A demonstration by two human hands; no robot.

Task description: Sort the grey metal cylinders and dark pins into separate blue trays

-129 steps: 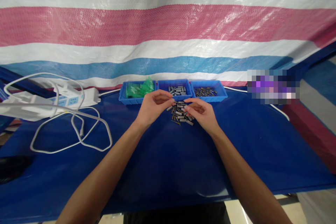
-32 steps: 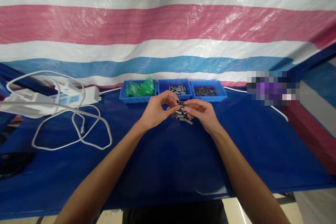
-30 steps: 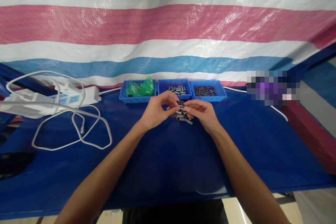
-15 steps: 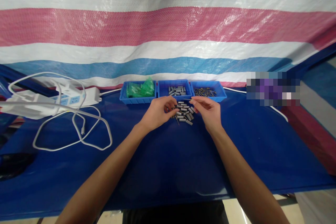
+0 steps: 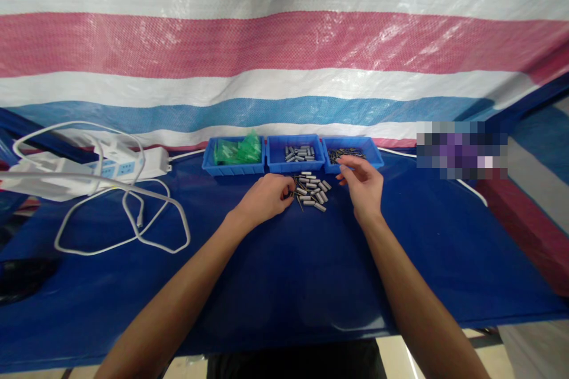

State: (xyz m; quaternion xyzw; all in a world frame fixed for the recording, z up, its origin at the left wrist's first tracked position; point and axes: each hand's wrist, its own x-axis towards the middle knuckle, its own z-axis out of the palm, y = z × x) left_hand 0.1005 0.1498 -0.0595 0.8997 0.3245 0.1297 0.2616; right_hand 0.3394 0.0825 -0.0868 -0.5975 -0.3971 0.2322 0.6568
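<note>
Curling at the L edge of the pile, the left hand [image 5: 268,198] is approx. half closed, fingertips down by the thin metal pins [image 5: 300,204]; can't tell if it actually grips one, as fingers hide the contact. Right hand [image 5: 367,189] is up by the front rim of the R bin [image 5: 377,161], thumb & fingers loosely parted, i.e. partly open; no pc. shows between them, tho. one that small could be hidden. Pile = short grey metal cylinders [image 5: 308,203] mixed w/ the pins, lying loose on the blue surface [image 5: 288,284] between the two hands, just in front of the mid bin [image 5: 296,167]. Pins mostly on the L side of it, cylinders ctr. & R. Three blue bins stand in a row behind: L bin [image 5: 233,170] has a crumpled green bag [image 5: 249,147], mid one has more grey cylinders, R one has lots of thin dark/brassy pins. Far L: white power strip [image 5: 155,161] w/ looped white cable [image 5: 84,254] in front, plus a dark obj. [image 5: 24,278] at the L edge, ID unclear. Striped sheet [image 5: 284,41] hangs behind it all; purple obj. [image 5: 460,148] at R is pixelated, can't ID.
</note>
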